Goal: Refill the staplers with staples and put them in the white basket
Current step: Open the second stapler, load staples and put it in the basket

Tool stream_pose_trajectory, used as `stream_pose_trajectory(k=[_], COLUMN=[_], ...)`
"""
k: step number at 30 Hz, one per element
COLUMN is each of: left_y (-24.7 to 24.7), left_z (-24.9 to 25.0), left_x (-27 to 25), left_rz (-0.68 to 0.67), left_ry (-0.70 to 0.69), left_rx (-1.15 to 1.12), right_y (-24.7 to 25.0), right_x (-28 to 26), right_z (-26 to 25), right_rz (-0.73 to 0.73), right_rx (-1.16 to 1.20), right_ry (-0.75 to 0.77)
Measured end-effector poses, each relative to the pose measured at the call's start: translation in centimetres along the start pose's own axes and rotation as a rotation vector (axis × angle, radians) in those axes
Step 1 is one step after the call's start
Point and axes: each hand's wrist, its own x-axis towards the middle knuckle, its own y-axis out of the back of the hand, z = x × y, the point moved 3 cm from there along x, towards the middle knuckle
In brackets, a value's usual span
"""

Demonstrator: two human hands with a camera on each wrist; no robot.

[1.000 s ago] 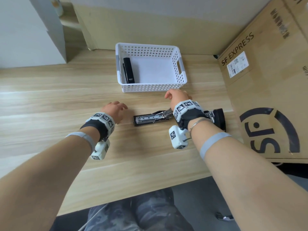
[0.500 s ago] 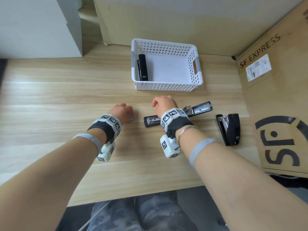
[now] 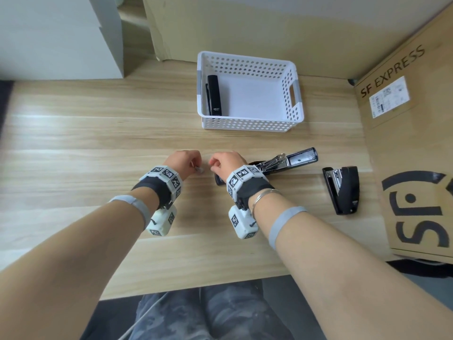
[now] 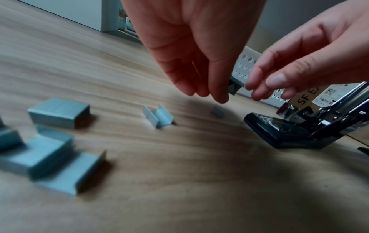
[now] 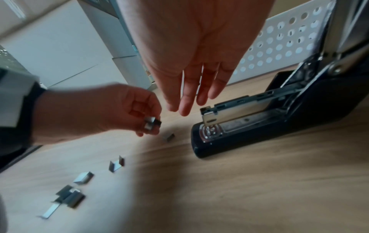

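Note:
On the wooden table lies a black stapler (image 3: 282, 160), top arm swung open and its metal magazine (image 5: 233, 110) bare. Just left of it my left hand (image 3: 196, 168) pinches a short strip of staples (image 5: 151, 124) a little above the table. My right hand (image 3: 213, 165) hovers beside it with fingers (image 5: 185, 102) nearly straight, close to the strip (image 4: 232, 88) and holding nothing. Several loose staple strips (image 4: 60, 113) lie to the left. A second black stapler (image 3: 343, 190) lies at the right. The white basket (image 3: 250, 123) holds one closed black stapler (image 3: 214, 95).
A large SF Express cardboard box (image 3: 411, 143) stands along the table's right side, close to the second stapler. A cardboard panel (image 3: 245, 28) rises behind the basket. The table's near edge (image 3: 196, 288) runs just above my knees.
My right hand has come left off the open stapler to meet my left hand. My left hand now holds a staple strip up off the table.

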Motion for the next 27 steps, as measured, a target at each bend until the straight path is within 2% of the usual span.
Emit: stream_pose_trajectory(k=[5, 11, 15, 20, 27], left_y=[0.4, 0.4, -0.7, -2.6, -3.7], left_z=[0.5, 1.0, 1.3, 2.9, 4.4], left_x=[0.3, 0.3, 0.4, 0.6, 1.2], left_rz=[0.054, 0.089, -0.004, -0.134, -0.113], left_ry=[-0.023, -0.082, -0.059, -0.061, -0.108], left_rx=[-0.019, -0.049, -0.021, 0.043, 0.114], right_y=[0.2, 0.7, 2.5, 3.7, 3.3], right_x=[0.1, 0.1, -0.4, -1.4, -1.7], right_z=[-0.9, -0.6, 1.7, 3.7, 4.0], right_rz=[-0.071, -0.042, 0.022, -0.088, -0.037], right_rx=[0.107, 0.156, 0.036, -0.15, -0.155], right_ry=[0.015, -0.026, -0.063, -0.08, -0.091])
